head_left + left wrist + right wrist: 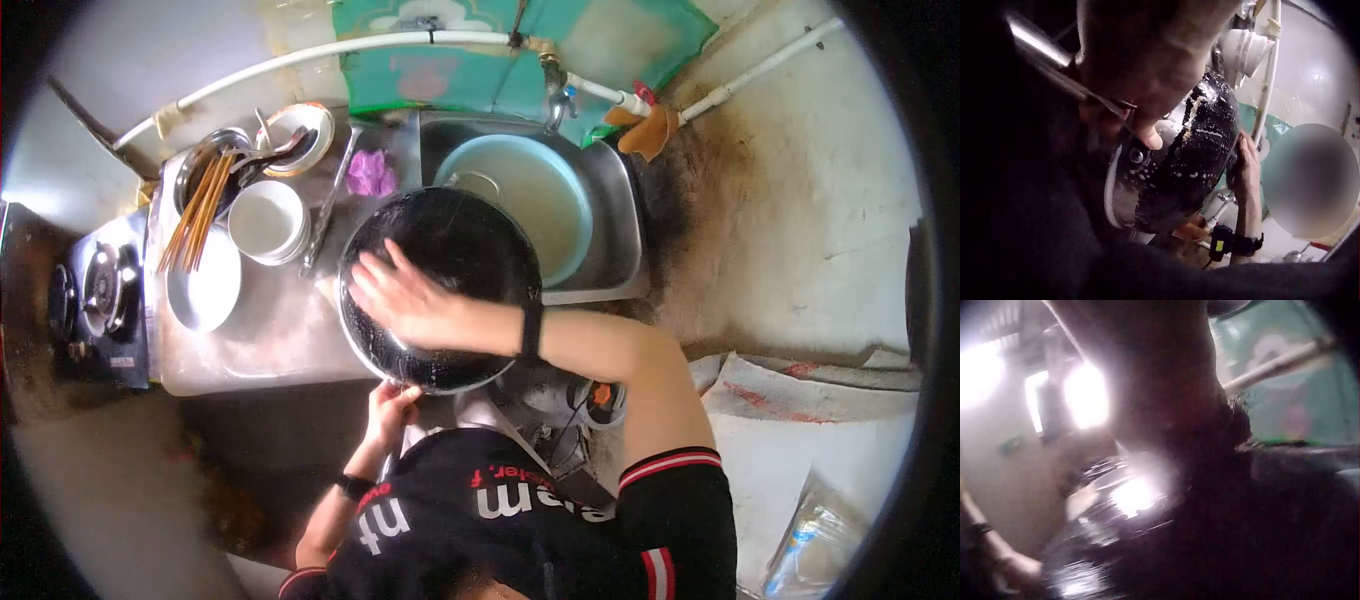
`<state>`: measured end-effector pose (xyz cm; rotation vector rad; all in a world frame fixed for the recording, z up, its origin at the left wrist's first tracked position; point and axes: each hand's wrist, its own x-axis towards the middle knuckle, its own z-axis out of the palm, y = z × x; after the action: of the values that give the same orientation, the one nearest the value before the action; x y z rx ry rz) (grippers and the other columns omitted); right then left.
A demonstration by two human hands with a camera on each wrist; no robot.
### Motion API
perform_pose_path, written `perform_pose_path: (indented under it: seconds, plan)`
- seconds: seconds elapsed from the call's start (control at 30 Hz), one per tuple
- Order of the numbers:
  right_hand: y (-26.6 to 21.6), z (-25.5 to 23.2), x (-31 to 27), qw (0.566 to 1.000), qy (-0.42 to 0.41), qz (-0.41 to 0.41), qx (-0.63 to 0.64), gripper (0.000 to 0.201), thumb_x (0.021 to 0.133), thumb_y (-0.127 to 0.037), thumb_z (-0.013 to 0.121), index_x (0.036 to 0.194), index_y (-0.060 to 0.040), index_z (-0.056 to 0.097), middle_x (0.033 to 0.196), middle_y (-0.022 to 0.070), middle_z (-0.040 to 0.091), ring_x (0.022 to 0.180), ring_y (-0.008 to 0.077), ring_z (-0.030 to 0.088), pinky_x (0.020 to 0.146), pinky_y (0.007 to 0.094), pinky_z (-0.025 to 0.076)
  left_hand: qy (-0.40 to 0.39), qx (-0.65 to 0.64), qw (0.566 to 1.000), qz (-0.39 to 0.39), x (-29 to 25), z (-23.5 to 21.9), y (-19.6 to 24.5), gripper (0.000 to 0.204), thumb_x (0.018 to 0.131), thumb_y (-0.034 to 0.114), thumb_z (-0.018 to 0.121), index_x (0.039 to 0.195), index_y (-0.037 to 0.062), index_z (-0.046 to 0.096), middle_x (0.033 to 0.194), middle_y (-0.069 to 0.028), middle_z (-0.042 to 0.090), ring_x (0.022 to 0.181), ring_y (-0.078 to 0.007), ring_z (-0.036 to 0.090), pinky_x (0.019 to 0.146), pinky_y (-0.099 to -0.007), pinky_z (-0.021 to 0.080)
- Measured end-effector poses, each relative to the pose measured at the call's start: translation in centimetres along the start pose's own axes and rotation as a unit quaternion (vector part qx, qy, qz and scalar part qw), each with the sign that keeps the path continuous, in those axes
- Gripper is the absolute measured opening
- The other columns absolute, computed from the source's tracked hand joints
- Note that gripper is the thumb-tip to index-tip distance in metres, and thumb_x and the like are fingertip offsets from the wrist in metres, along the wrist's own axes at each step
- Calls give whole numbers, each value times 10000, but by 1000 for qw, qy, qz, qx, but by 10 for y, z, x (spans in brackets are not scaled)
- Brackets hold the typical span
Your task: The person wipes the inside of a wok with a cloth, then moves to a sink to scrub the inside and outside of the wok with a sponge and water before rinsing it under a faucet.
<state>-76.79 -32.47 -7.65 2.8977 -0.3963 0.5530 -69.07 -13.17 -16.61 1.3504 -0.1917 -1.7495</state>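
A large black wok (450, 240) is tilted over the counter's front edge and overlaps the sink in the head view. My left hand (390, 408) grips it at the near side, where the metal handle (1041, 44) meets the rim; the thumb lies near a round rivet (1137, 155). My right hand (405, 300) presses on the wok's wet, shiny inside with fingers stretched and spread. In the right wrist view, a dark frizzy wad (1239, 422) shows at this hand's edge. White flecks cover the wok's blackened outside in the left wrist view.
A blue basin (575, 205) of cloudy water sits in the sink (622, 190) under a tap (556, 105). Left on the counter are stacked white bowls (268, 218), a white plate (205, 290), chopsticks (200, 215) and a purple cloth (371, 174). A gas stove (105, 300) stands further left.
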Motion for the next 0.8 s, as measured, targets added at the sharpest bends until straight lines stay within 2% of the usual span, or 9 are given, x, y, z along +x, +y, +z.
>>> perform_pose_path:
  seconds: [0.1, 0.13, 0.2, 0.27, 0.37, 0.43, 0.57, 0.67, 0.8]
  plan:
    - [69, 3, 21, 964, -140, 180, 139, 147, 718, -121, 497, 712, -3, 584, 785, 191, 592, 747, 329, 587, 675, 460, 473, -10, -12, 1000, -4, 0, -5, 1, 104, 763, 33, 615, 837, 26, 543, 605, 0, 494, 434, -81, 427, 387, -219, 339]
    - [102, 26, 6, 961, -68, 190, 190, 156, 729, -88, 467, 685, 3, 587, 729, 219, 585, 673, 367, 583, 618, 454, 478, -20, -1, 1000, 5, 2, -7, 1, 110, 759, 35, 620, 840, 31, 545, 607, 2, 499, 444, -76, 433, 399, -214, 353]
    - [148, 35, -39, 874, -169, 361, 278, 198, 860, -147, 422, 864, -9, 564, 848, 172, 592, 803, 310, 568, 719, 400, 455, -30, 28, 999, 18, 0, -4, 12, 112, 761, 26, 615, 848, 34, 545, 627, 4, 510, 461, -75, 444, 407, -208, 361]
    - [149, 28, -110, 825, -33, 403, 396, 274, 901, -187, 413, 1117, -48, 508, 1077, 90, 561, 1005, 225, 520, 875, 335, 400, -24, 31, 999, 12, -2, -2, 15, 103, 773, 24, 604, 856, 32, 545, 660, 2, 522, 468, -76, 446, 406, -209, 359]
    - [85, -9, -166, 794, 118, 481, 352, 272, 889, -150, 425, 1131, -58, 506, 1123, 90, 537, 1066, 223, 487, 919, 331, 370, -51, 9, 999, -12, -6, 1, 17, 90, 788, 26, 592, 864, 29, 545, 680, -12, 534, 462, -78, 439, 393, -209, 352]
    - [31, -28, -164, 806, 203, 504, 234, 283, 855, -130, 435, 1119, -47, 494, 1100, 137, 529, 1045, 292, 496, 915, 375, 381, -52, 34, 998, -16, -5, 2, 17, 125, 789, 104, 624, 862, 52, 537, 661, 4, 503, 401, -95, 422, 356, -227, 312]
    - [-44, -55, -101, 941, 60, 317, 102, 326, 788, -69, 493, 1110, -31, 524, 1159, 147, 488, 1123, 329, 434, 965, 427, 322, -79, 64, 995, -19, -1, -2, 19, 133, 801, 141, 620, 865, 64, 532, 636, 8, 487, 425, -104, 433, 368, -234, 319]
    - [24, -41, -96, 913, 98, 376, 126, 325, 794, -88, 490, 1114, -44, 523, 1088, 143, 533, 1079, 320, 470, 926, 396, 370, -60, 100, 993, -22, 1, -3, 20, 113, 816, 150, 600, 850, 66, 532, 633, 2, 488, 427, -112, 437, 384, -238, 329]
    - [103, -10, -137, 779, 111, 538, 302, 278, 876, -166, 473, 1134, -69, 511, 1099, 114, 552, 1000, 224, 527, 865, 308, 397, -84, 119, 989, 18, 17, -11, 16, 136, 837, 180, 577, 841, 50, 538, 625, -18, 518, 441, -119, 463, 398, -242, 359]
